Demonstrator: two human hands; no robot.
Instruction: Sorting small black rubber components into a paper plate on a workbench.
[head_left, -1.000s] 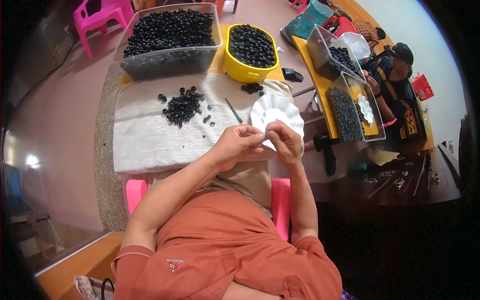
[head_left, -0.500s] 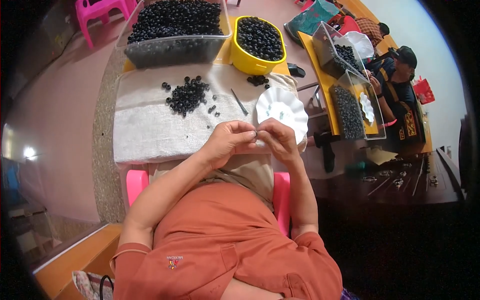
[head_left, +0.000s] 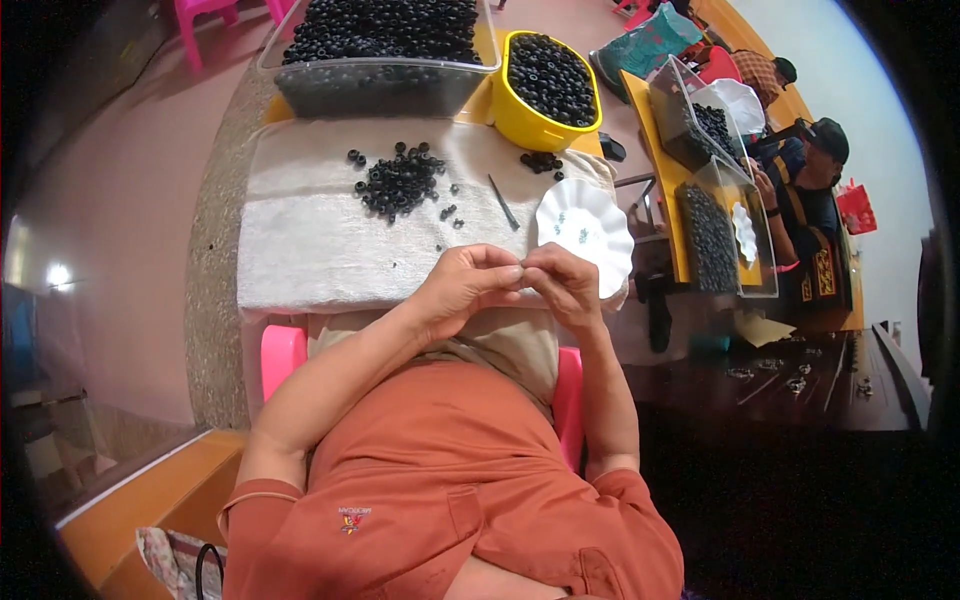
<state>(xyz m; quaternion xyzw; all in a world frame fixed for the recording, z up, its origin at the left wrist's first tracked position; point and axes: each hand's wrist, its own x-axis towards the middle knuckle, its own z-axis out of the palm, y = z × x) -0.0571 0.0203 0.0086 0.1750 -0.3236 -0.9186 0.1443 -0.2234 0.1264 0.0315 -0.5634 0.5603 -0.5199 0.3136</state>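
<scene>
My left hand (head_left: 462,286) and my right hand (head_left: 566,284) meet at the fingertips over the near edge of a white cloth (head_left: 300,230). Both pinch at one spot; whatever is between the fingertips is too small and covered to make out. Just beyond the right hand lies a white scalloped plate (head_left: 612,226) with small greenish bits on it. A slim dark pointed tool (head_left: 504,203) rests on the cloth left of the plate. Farther left is a loose pile of small black ring-shaped pieces (head_left: 398,184), with a few strays around it.
At the table's far side stand a clear bin (head_left: 375,92) and a yellow tub (head_left: 540,135), both full of black pieces. A small black cluster (head_left: 541,162) lies before the tub. To the right, a person (head_left: 800,190) sits by another table with clear bins (head_left: 712,235).
The view has shifted, so the table and bins sit slightly farther right. My hands stay pinched together; the small dark thing glimpsed between the fingertips earlier no longer shows clearly.
</scene>
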